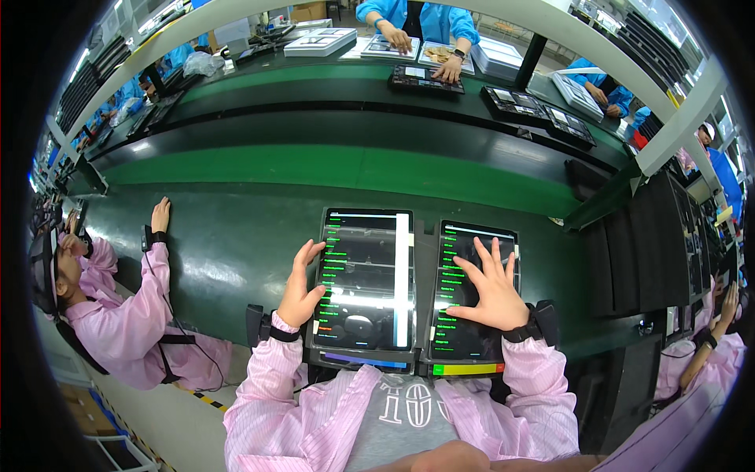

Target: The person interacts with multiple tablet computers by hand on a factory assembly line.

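Observation:
Two tablets lie side by side on the green workbench in front of me, their lit dark screens listing lines of mostly green text. My left hand (300, 287) is at the left edge of the left tablet (363, 295), thumb and fingers apart, holding nothing. Over the right tablet (456, 334) my right hand (495, 291) is spread wide, fingertips on or just above its screen. A bright white strip runs down the right side of the left tablet's screen. Below the right tablet shows a green, yellow and red coloured strip (468, 369).
A green workbench (236, 236) spreads around the tablets. To the left sits a co-worker in pink (118, 307), one hand on the bench. Black trays (641, 244) are stacked at the right. Across the dark conveyor, a person in blue (421, 31) handles parts beside black device trays (425, 79).

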The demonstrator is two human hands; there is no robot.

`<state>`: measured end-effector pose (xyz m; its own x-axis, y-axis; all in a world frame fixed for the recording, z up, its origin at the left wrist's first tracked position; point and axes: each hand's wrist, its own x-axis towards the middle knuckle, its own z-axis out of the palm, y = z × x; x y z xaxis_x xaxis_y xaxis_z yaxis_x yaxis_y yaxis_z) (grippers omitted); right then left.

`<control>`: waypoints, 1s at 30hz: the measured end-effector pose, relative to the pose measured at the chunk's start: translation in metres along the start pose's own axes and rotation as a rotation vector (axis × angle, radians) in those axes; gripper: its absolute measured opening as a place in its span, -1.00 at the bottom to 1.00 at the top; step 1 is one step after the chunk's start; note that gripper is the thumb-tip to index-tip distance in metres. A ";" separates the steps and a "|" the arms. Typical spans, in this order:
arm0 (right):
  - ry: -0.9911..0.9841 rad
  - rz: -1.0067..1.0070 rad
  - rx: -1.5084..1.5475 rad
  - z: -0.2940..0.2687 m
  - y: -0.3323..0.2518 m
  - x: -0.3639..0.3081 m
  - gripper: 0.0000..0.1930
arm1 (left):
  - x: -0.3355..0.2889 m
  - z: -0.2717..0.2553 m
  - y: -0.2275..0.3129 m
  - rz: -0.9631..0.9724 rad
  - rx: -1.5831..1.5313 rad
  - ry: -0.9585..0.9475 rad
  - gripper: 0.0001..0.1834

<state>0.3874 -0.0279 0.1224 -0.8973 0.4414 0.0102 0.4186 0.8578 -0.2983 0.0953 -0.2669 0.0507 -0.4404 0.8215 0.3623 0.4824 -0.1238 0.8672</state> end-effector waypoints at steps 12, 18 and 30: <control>0.201 0.622 0.386 0.016 0.044 -0.065 -0.49 | -0.049 0.016 0.009 -0.210 -0.342 0.023 -0.13; 0.388 0.534 0.361 0.029 0.051 -0.062 -0.54 | -0.048 0.013 0.000 -0.174 -0.579 0.036 -0.03; 0.209 0.322 1.534 0.026 -0.056 0.076 -0.58 | -0.066 -0.117 -0.070 -0.168 -0.906 0.296 -0.21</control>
<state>0.2923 -0.0489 0.1146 -0.7138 0.6833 -0.1539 -0.0709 -0.2892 -0.9546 0.0023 -0.3778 0.0060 -0.6830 0.7096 0.1733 -0.3168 -0.5015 0.8051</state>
